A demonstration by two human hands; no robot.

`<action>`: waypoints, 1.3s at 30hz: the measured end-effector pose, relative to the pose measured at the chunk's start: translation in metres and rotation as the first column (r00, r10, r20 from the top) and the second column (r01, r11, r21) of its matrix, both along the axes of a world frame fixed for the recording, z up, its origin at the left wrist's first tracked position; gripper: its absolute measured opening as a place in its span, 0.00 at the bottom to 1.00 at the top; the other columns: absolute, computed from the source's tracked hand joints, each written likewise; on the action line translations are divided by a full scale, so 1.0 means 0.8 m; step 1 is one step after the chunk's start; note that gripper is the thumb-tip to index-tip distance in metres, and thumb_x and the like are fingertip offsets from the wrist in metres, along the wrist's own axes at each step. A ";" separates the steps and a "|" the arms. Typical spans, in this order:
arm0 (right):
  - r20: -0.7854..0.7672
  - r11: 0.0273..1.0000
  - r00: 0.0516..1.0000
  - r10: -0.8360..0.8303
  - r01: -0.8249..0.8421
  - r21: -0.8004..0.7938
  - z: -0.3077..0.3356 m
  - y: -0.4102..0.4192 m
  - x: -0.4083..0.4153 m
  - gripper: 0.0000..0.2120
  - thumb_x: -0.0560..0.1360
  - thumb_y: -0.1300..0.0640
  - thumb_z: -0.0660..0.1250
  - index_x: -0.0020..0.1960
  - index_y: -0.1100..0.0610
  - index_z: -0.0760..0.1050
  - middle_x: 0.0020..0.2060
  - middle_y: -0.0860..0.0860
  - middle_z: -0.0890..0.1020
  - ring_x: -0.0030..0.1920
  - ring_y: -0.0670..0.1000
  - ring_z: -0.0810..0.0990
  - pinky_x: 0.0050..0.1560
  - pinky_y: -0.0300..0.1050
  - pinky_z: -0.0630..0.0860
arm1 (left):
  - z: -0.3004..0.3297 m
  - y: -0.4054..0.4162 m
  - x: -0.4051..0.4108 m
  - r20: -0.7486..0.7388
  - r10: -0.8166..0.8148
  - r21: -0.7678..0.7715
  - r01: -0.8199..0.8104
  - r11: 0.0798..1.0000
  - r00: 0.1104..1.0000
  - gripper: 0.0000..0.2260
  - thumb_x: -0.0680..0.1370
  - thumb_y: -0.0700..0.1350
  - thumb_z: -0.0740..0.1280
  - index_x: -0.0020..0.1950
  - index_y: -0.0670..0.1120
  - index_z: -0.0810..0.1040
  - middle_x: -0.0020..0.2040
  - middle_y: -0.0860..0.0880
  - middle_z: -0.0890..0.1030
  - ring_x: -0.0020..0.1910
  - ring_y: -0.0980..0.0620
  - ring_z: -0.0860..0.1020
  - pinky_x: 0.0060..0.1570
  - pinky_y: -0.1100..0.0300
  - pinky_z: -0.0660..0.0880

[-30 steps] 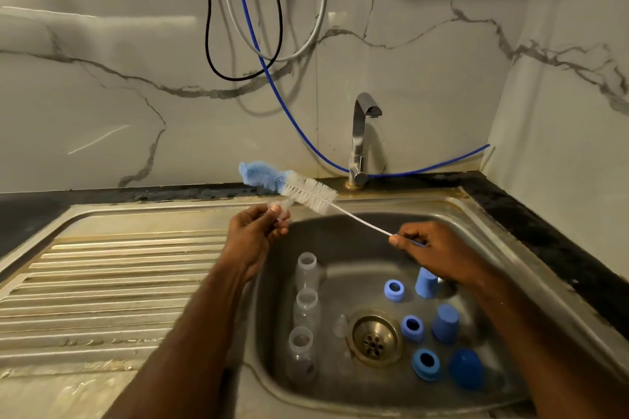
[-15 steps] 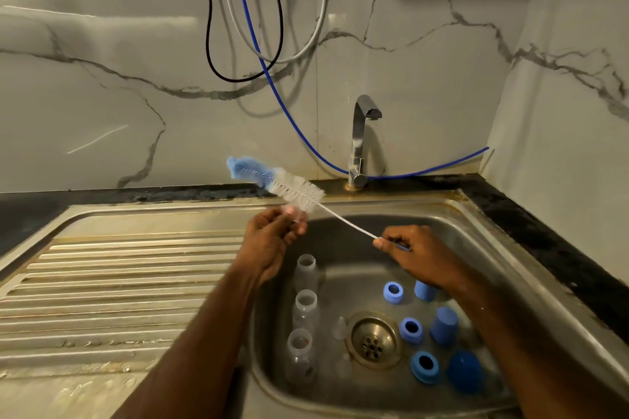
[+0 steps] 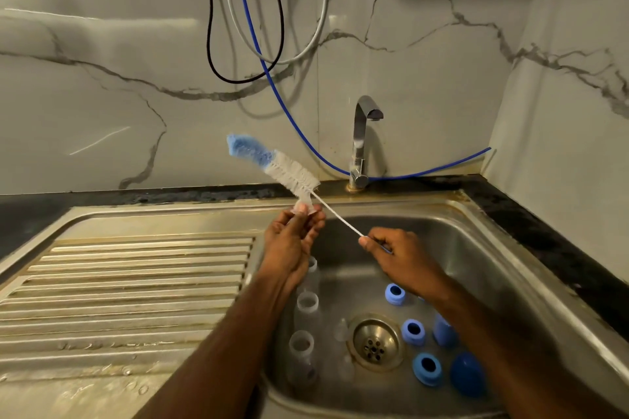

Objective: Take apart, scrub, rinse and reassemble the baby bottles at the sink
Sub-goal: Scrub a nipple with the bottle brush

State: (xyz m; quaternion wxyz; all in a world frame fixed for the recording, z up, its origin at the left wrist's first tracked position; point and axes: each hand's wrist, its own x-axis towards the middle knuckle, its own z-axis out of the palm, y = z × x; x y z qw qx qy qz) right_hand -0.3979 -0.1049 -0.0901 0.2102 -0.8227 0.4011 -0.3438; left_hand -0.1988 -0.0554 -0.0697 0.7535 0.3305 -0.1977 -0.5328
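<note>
The long white-and-blue bristled bottle brush (image 3: 272, 165), pinched by the right hand (image 3: 396, 257), is now drawn further left through the small clear teat (image 3: 304, 207) pinched in the left hand (image 3: 294, 241) above the steel sink (image 3: 476, 248), so scrubbing is judged under way.

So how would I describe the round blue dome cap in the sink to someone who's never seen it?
Start at the steel sink basin and find the round metal drain. To its lower right lies the dark blue dome cap, beside open blue rings; it alone is closed and rounded.
</note>
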 end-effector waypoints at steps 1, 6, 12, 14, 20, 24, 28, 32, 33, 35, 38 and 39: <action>0.024 1.000 0.999 -0.024 0.024 -0.007 -0.001 0.002 0.005 0.17 0.81 0.47 0.65 0.37 0.54 0.74 0.26 0.47 0.73 0.29 0.43 0.71 0.33 0.39 0.66 | 0.001 -0.002 -0.007 0.016 0.003 -0.001 -0.003 1.000 1.000 0.11 0.82 0.39 0.64 0.62 0.34 0.76 0.52 0.38 0.85 0.48 0.47 0.84 0.56 0.54 0.81; 0.022 0.988 0.999 0.034 -0.037 0.149 0.000 -0.003 -0.007 0.16 0.80 0.48 0.66 0.38 0.56 0.77 0.24 0.45 0.70 0.27 0.42 0.66 0.32 0.39 0.65 | 0.003 -0.004 0.013 -0.051 0.093 0.028 -0.091 0.995 0.994 0.11 0.81 0.41 0.67 0.60 0.38 0.78 0.54 0.39 0.85 0.50 0.47 0.85 0.56 0.54 0.82; 0.094 0.972 0.995 0.040 -0.061 0.228 -0.005 -0.010 -0.017 0.16 0.80 0.48 0.66 0.37 0.54 0.78 0.23 0.46 0.70 0.27 0.44 0.67 0.32 0.44 0.66 | 0.006 -0.004 0.040 -0.179 0.248 0.089 -0.236 0.968 0.952 0.12 0.81 0.42 0.67 0.62 0.38 0.79 0.57 0.39 0.85 0.53 0.47 0.85 0.57 0.53 0.81; 0.067 0.968 0.996 0.065 -0.080 0.240 -0.004 -0.008 -0.018 0.16 0.80 0.48 0.66 0.37 0.54 0.78 0.24 0.46 0.71 0.28 0.44 0.68 0.33 0.45 0.67 | 0.003 -0.003 0.049 -0.155 0.273 0.108 -0.258 0.960 0.949 0.11 0.81 0.42 0.67 0.62 0.39 0.78 0.57 0.39 0.85 0.53 0.47 0.86 0.57 0.52 0.82; 0.014 0.993 0.999 0.029 -0.030 0.116 -0.007 0.003 0.009 0.17 0.81 0.46 0.65 0.38 0.54 0.76 0.25 0.45 0.72 0.28 0.42 0.69 0.32 0.38 0.67 | -0.009 -0.007 -0.006 0.220 0.079 0.051 -0.093 0.994 0.972 0.09 0.82 0.39 0.65 0.59 0.35 0.78 0.46 0.40 0.84 0.44 0.48 0.83 0.49 0.57 0.81; 0.007 0.998 1.000 0.016 -0.017 0.061 -0.003 -0.006 -0.006 0.17 0.80 0.46 0.65 0.38 0.55 0.76 0.28 0.51 0.74 0.29 0.42 0.69 0.34 0.43 0.69 | -0.004 -0.007 0.000 0.116 0.103 0.055 -0.110 0.992 0.988 0.08 0.82 0.39 0.66 0.57 0.36 0.78 0.48 0.41 0.85 0.48 0.48 0.84 0.55 0.55 0.81; -0.045 0.997 0.998 0.044 -0.041 0.067 -0.001 -0.011 -0.019 0.14 0.80 0.47 0.66 0.39 0.53 0.78 0.29 0.54 0.76 0.29 0.42 0.70 0.34 0.44 0.71 | 0.000 -0.005 0.032 -0.006 0.229 0.083 -0.228 0.970 0.973 0.06 0.82 0.40 0.66 0.56 0.39 0.80 0.50 0.42 0.84 0.50 0.48 0.84 0.51 0.56 0.82; -0.080 0.996 0.997 0.018 -0.012 0.084 -0.001 -0.010 -0.022 0.14 0.80 0.47 0.65 0.38 0.51 0.77 0.29 0.52 0.76 0.28 0.42 0.72 0.31 0.40 0.74 | -0.006 -0.004 0.042 0.202 0.236 0.067 -0.253 0.965 0.951 0.10 0.81 0.41 0.67 0.59 0.38 0.80 0.50 0.42 0.85 0.49 0.47 0.84 0.53 0.54 0.82; -0.079 0.997 0.997 0.000 0.006 0.077 -0.002 -0.010 -0.022 0.14 0.80 0.46 0.65 0.38 0.51 0.76 0.28 0.50 0.75 0.28 0.43 0.72 0.30 0.38 0.73 | -0.007 -0.003 0.038 0.316 0.202 0.039 -0.225 0.974 0.927 0.09 0.81 0.41 0.67 0.58 0.37 0.80 0.47 0.42 0.85 0.46 0.48 0.83 0.50 0.56 0.82; -0.067 0.998 0.997 -0.034 0.037 0.042 -0.003 -0.007 -0.020 0.15 0.80 0.45 0.64 0.38 0.51 0.75 0.28 0.49 0.75 0.27 0.43 0.72 0.28 0.38 0.72 | -0.008 -0.003 0.029 0.459 0.139 -0.001 -0.156 0.988 0.877 0.07 0.81 0.40 0.67 0.56 0.38 0.81 0.43 0.43 0.85 0.42 0.49 0.82 0.45 0.59 0.81; -0.032 0.998 0.999 -0.041 0.042 0.038 -0.002 -0.007 -0.021 0.15 0.80 0.46 0.65 0.37 0.51 0.75 0.28 0.49 0.75 0.28 0.43 0.72 0.28 0.38 0.71 | -0.007 -0.003 0.030 0.524 0.130 -0.004 -0.150 0.989 0.842 0.04 0.81 0.39 0.68 0.55 0.42 0.81 0.44 0.44 0.86 0.44 0.48 0.83 0.44 0.59 0.81; -0.031 0.999 0.999 -0.036 0.037 0.034 -0.001 -0.009 -0.023 0.15 0.80 0.46 0.65 0.37 0.51 0.75 0.28 0.50 0.75 0.28 0.43 0.72 0.29 0.38 0.71 | -0.007 -0.002 0.034 0.518 0.142 -0.002 -0.165 0.986 0.844 0.04 0.80 0.39 0.68 0.55 0.43 0.80 0.45 0.44 0.86 0.45 0.47 0.84 0.45 0.57 0.82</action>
